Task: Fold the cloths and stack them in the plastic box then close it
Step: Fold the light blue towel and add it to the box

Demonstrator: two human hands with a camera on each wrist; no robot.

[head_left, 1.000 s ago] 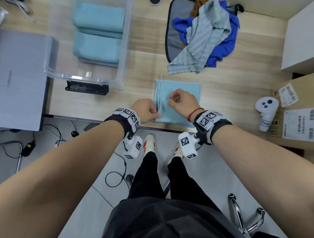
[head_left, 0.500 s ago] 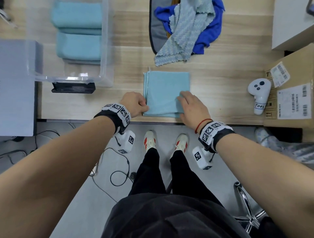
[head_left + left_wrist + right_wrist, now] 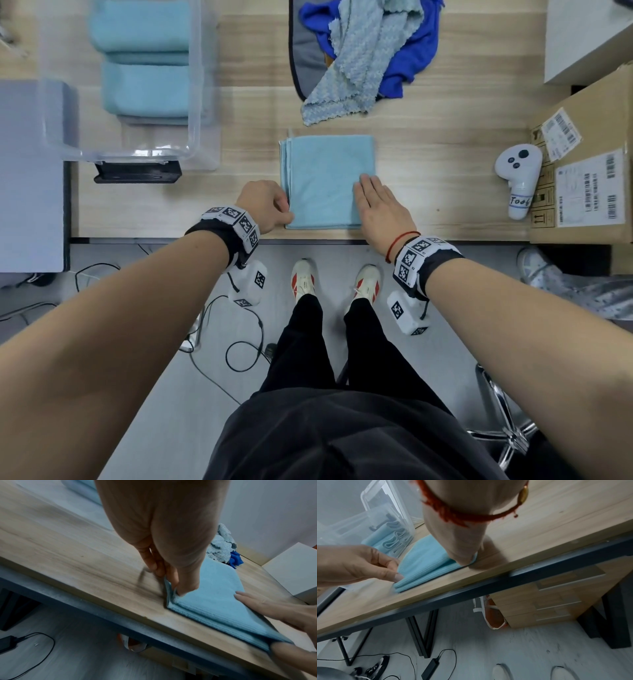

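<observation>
A light blue cloth (image 3: 325, 181), folded into a square, lies flat at the table's near edge. My left hand (image 3: 267, 205) pinches its near left corner (image 3: 173, 596) between thumb and fingers. My right hand (image 3: 380, 209) lies on the cloth's near right part with straight fingers (image 3: 257, 601), the thumb (image 3: 291, 654) at the near right corner. The clear plastic box (image 3: 195, 85) stands open at the back left with folded teal cloths (image 3: 144, 85) inside. Behind the square, a grey-blue cloth (image 3: 359, 61) and a royal blue cloth (image 3: 418, 44) lie unfolded in a heap.
A black holder (image 3: 137, 173) sits in front of the box and a grey slab (image 3: 30, 171) lies left of it. A white controller (image 3: 519, 178) and a cardboard box (image 3: 582, 164) are at the right. A chair base (image 3: 507, 428) stands near my right leg.
My right hand slid from the cloth's left middle to its right side and went from curled to flat. The left hand stayed at the near left corner.
</observation>
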